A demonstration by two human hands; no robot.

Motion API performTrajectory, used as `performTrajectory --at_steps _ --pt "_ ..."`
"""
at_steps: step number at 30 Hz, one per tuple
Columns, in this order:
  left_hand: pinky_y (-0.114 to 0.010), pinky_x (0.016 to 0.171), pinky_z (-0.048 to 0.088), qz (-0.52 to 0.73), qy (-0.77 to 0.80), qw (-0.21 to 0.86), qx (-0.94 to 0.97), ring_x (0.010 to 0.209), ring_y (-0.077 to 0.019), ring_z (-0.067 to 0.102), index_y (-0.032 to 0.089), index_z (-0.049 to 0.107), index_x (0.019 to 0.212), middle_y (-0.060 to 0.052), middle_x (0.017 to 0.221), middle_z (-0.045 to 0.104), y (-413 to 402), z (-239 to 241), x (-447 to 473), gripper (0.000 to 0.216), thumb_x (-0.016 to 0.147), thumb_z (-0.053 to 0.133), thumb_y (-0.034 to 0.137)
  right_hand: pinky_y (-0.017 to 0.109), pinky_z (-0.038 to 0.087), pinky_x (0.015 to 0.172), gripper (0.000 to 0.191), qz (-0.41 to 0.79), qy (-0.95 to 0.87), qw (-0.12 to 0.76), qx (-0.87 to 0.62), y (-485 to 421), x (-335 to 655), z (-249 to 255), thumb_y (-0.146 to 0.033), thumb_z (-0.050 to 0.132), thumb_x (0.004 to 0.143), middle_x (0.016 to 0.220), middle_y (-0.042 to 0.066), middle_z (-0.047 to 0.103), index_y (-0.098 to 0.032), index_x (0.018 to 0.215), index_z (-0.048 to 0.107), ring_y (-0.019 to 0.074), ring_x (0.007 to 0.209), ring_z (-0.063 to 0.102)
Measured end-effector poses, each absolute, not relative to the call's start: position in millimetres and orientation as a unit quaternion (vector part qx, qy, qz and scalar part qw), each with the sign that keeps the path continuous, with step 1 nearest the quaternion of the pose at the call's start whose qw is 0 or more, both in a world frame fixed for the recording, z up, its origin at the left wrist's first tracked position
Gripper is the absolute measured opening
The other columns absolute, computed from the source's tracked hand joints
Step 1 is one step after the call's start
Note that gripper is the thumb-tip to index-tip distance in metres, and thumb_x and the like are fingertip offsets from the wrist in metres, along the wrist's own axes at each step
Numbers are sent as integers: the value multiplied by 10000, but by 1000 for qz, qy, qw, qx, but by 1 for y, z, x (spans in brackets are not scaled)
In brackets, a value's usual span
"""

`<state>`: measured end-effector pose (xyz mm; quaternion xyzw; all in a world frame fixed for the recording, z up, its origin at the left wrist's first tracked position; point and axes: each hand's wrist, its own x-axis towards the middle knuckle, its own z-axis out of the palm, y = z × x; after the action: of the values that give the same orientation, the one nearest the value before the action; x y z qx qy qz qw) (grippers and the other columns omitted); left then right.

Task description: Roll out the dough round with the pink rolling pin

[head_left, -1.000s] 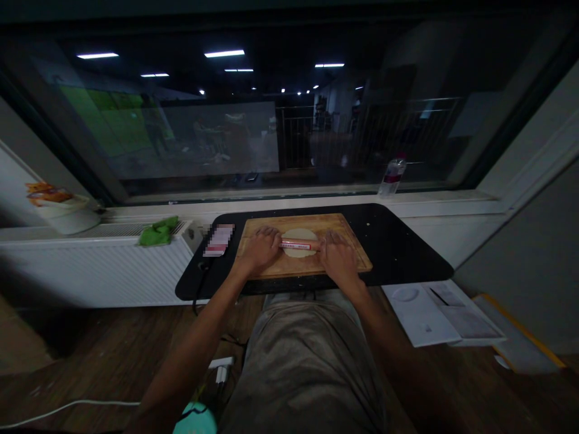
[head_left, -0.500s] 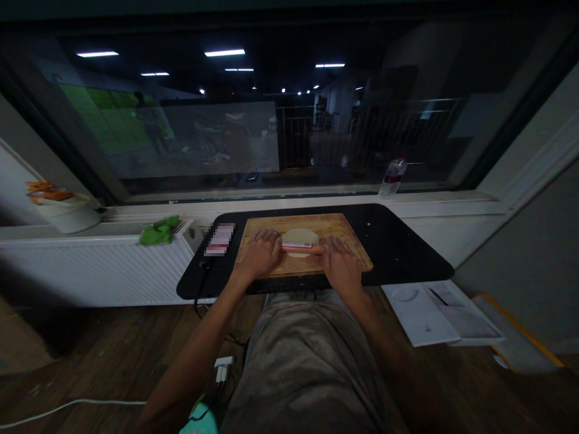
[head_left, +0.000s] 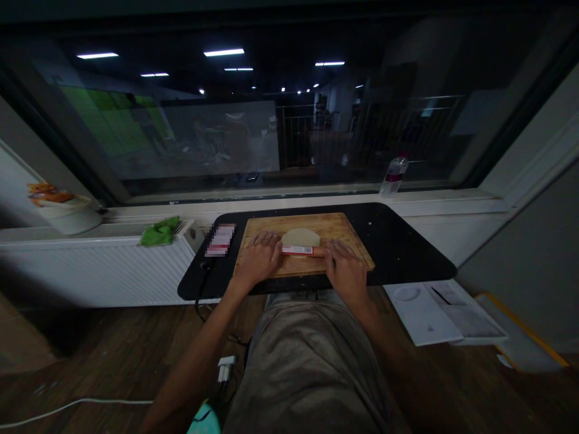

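Note:
A flat round of pale dough (head_left: 301, 236) lies on a wooden cutting board (head_left: 348, 232) on a black table (head_left: 398, 241). A rolling pin with a red and white label (head_left: 298, 249) lies across the dough's near edge. My left hand (head_left: 259, 258) presses flat on the pin's left end with fingers stretched out. Over the pin's right end rests my right hand (head_left: 344, 268), fingers also extended.
A blurred card-like object (head_left: 219, 239) sits on the table left of the board. On the radiator to the left lies a green cloth (head_left: 158, 231). A plastic bottle (head_left: 392, 175) stands on the windowsill. White papers (head_left: 441, 313) lie on the floor at right.
The rolling pin and both hands have moved toward me, from the middle of the dough to its near edge.

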<state>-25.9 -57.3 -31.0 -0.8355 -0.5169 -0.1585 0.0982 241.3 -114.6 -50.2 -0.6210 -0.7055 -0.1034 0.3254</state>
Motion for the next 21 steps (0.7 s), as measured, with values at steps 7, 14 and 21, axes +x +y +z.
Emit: performTrajectory --at_steps 7,14,21 --pt "-477 1368 395 -163 -520 89 -834 1582 -283 578 172 698 1484 -133 1603 710 -64 -30 -26 537 1210 266 339 474 540 1250 487 -101 -711 326 -615 -123 243 -49 -288 455 1160 1500 147 776 -166 1505 776 304 1458 694" --pt "-488 1350 410 -155 -524 76 -834 1593 -280 569 187 687 1491 -123 1624 697 -65 -31 -27 517 1214 281 347 472 530 1260 477 -102 -705 333 -618 -130 242 -51 -252 477 1140 1495 127 781 -191 1500 783 301 1462 692" --pt "-477 1330 429 -150 -518 67 -839 1535 -272 618 193 706 1440 -122 1564 735 -68 -28 -27 507 1213 274 331 477 564 1239 454 -104 -700 323 -628 -136 240 -51 -207 525 1122 1477 122 790 -216 1484 799 304 1457 701"
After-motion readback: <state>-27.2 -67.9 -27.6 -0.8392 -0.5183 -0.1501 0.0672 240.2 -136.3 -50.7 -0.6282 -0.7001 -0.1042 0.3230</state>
